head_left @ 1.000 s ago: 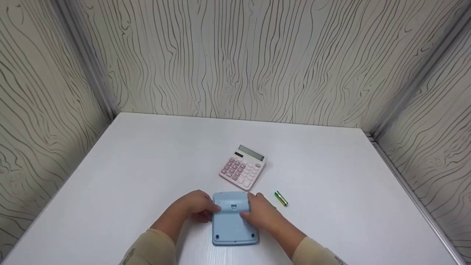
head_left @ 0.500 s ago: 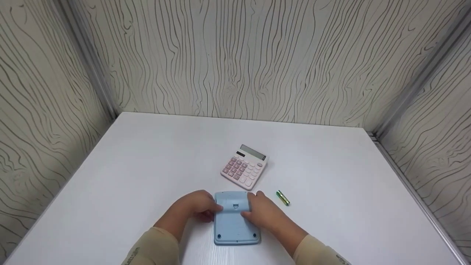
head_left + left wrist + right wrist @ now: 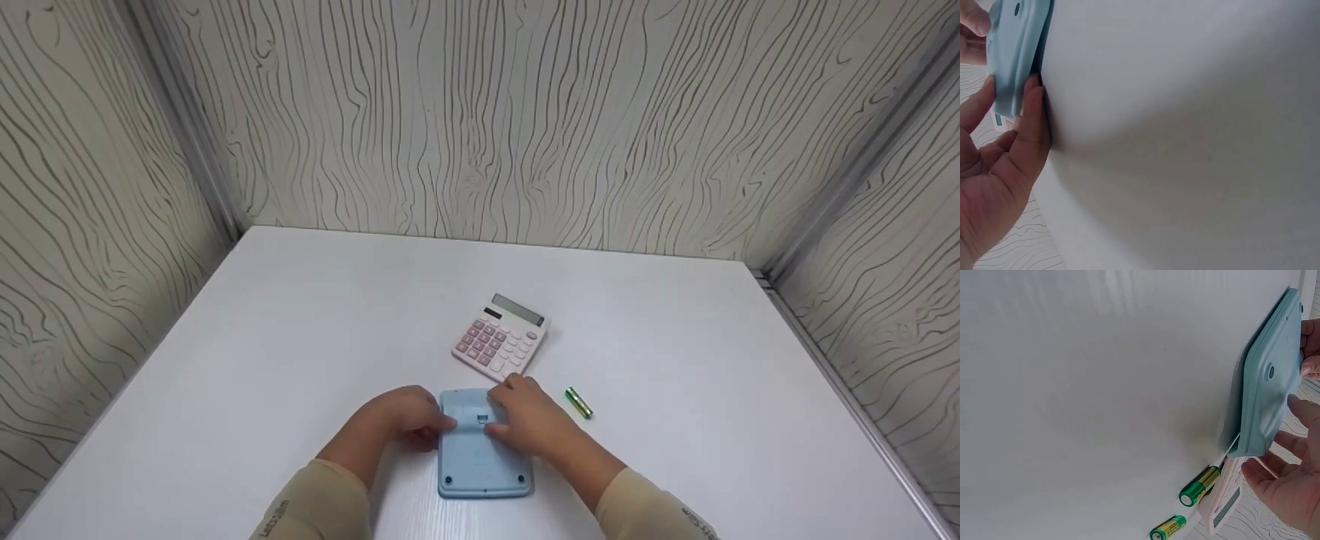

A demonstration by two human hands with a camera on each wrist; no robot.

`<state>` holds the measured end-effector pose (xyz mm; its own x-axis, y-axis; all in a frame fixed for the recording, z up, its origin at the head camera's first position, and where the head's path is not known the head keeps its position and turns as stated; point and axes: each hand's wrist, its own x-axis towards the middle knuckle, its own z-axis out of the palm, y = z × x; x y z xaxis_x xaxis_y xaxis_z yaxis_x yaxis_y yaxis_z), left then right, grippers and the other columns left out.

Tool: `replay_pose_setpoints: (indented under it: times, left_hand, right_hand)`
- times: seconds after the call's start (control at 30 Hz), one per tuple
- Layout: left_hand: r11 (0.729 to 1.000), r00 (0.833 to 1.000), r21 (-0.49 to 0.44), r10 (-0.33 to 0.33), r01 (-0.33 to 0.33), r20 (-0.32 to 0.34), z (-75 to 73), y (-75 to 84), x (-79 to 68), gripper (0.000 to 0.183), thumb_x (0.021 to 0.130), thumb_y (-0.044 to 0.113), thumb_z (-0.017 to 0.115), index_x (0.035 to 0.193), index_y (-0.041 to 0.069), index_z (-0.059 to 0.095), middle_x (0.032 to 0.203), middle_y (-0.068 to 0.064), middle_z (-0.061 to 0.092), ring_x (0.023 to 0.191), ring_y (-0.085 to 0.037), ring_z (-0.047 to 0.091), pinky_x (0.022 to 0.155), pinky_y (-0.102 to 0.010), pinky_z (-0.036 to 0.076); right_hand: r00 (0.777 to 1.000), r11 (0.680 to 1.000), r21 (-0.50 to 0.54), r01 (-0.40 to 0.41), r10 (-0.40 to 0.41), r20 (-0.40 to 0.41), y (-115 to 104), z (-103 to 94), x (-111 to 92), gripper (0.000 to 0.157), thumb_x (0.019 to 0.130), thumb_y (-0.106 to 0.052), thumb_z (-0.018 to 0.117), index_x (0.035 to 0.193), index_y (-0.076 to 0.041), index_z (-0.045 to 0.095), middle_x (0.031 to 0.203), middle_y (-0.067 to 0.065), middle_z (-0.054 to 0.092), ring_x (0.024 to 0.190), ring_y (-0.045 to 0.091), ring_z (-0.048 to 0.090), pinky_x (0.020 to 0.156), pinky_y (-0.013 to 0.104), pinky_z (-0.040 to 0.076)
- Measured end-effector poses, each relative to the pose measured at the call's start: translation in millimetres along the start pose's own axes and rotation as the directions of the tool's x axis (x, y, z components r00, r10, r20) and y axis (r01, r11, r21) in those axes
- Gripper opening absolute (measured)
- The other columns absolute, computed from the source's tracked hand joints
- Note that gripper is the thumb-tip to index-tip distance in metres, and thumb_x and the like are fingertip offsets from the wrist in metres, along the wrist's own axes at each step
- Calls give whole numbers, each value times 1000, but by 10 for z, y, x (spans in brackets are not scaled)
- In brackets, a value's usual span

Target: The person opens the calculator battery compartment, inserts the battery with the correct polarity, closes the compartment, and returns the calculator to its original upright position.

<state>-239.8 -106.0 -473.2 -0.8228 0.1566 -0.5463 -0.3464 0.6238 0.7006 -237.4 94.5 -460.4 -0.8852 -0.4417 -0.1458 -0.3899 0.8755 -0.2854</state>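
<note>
Blue device (image 3: 480, 461) back-up on tabletop (image 3: 337, 300), near pink calculator (image 3: 499, 337). Left hand (image 3: 410, 414) pinches its edge; right hand (image 3: 532, 420) spread over other side. Weak left pinch could let it skid; right-hand knock could roll batteries (image 3: 1200, 486).

Wood-grain walls (image 3: 465, 120) (pale) border a white table (image 3: 337, 300).

One calculator (image 3: 501, 336), one blue device (image 3: 480, 459), two batteries (image 3: 1200, 486) (image 3: 1168, 527), two hands (image 3: 414, 414) (image 3: 531, 421)
</note>
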Motion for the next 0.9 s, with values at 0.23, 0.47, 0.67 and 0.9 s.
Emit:
replay_pose_setpoints:
  times: [0.23,0.47,0.67,0.9]
  left_hand:
    - [1000,1000,27,1,-1,10,-11,12,-1,23,80,26,68,85,3,64,73,-8,65,65,-19,62,61,-29,52]
    - [999,1000,39,14,-15,22,-11,20,9,21,81,25,67,81,4,65,72,-8,66,64,-18,62,62,-29,52]
    - [998,1000,58,13,-14,15,-8,26,10,21,81,25,66,81,4,65,71,-7,66,64,-18,63,62,-29,52]
    - [996,1000,91,6,-8,19,-19,27,11,22,81,27,66,78,6,66,70,-6,66,63,-18,62,61,-29,50]
  right_hand:
    - [998,998,-6,62,-62,-7,-106,29,26,38,86,-33,60,119,-15,58,110,-1,57,106,18,54,92,35,44]
    - [996,996,-51,77,-79,-34,-115,40,57,30,85,-27,62,113,-15,63,102,-2,61,99,17,58,87,33,46]
    - [994,986,-130,105,-108,-15,-149,16,51,27,87,-27,60,112,-16,63,101,-2,62,98,16,59,86,32,47]
    - [987,971,-185,152,-159,-23,-158,23,42,22,90,-26,55,108,-15,63,97,-3,61,96,15,59,84,31,48]
